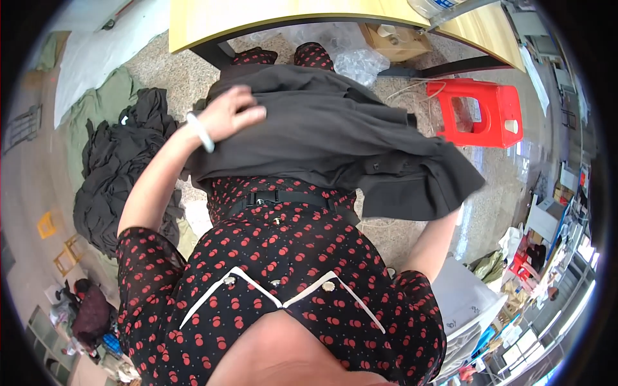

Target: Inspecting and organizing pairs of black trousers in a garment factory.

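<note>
A dark grey garment [302, 128] with long folds, perhaps a jacket, lies spread across my lap. My left hand [228, 114] rests on its upper left part, thumb apart from the fingers and slightly blurred, gripping nothing that I can see. On that wrist is a pale bangle [201, 132]. The right end of the garment is raised and hangs over my right forearm [432, 241]. Cloth covers my right hand, so its fingers cannot be seen.
At left, a heap of dark garments [129, 161] lies on green cloth [96, 106]. A wooden-topped table [270, 14] stands ahead, with clear plastic bags [360, 63] and a cardboard box [396, 44] beneath. A red plastic stool [476, 112] lies at right, near a grey box [463, 296].
</note>
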The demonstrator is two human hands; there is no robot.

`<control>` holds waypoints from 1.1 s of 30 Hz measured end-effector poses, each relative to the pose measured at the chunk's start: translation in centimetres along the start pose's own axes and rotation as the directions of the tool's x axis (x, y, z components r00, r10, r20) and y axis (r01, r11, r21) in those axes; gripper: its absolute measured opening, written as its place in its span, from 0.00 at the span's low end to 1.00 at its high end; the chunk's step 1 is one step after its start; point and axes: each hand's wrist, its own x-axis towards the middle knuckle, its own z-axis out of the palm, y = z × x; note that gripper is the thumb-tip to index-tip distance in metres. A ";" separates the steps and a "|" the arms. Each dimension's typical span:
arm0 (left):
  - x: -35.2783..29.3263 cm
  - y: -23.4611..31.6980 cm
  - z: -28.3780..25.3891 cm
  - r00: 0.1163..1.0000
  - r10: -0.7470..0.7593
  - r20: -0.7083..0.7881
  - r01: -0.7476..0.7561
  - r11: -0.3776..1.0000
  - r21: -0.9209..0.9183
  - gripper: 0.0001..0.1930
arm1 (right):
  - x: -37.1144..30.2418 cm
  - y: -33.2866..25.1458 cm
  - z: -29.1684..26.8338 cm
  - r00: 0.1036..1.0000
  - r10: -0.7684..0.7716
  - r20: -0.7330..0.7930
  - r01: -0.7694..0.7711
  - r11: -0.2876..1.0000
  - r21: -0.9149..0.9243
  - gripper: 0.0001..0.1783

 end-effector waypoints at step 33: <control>-6.1 0.4 2.3 0.940 0.052 -0.338 -0.015 0.994 0.113 0.10 | 1.1 -2.4 14.5 0.917 -0.121 0.379 0.375 0.584 -0.720 0.10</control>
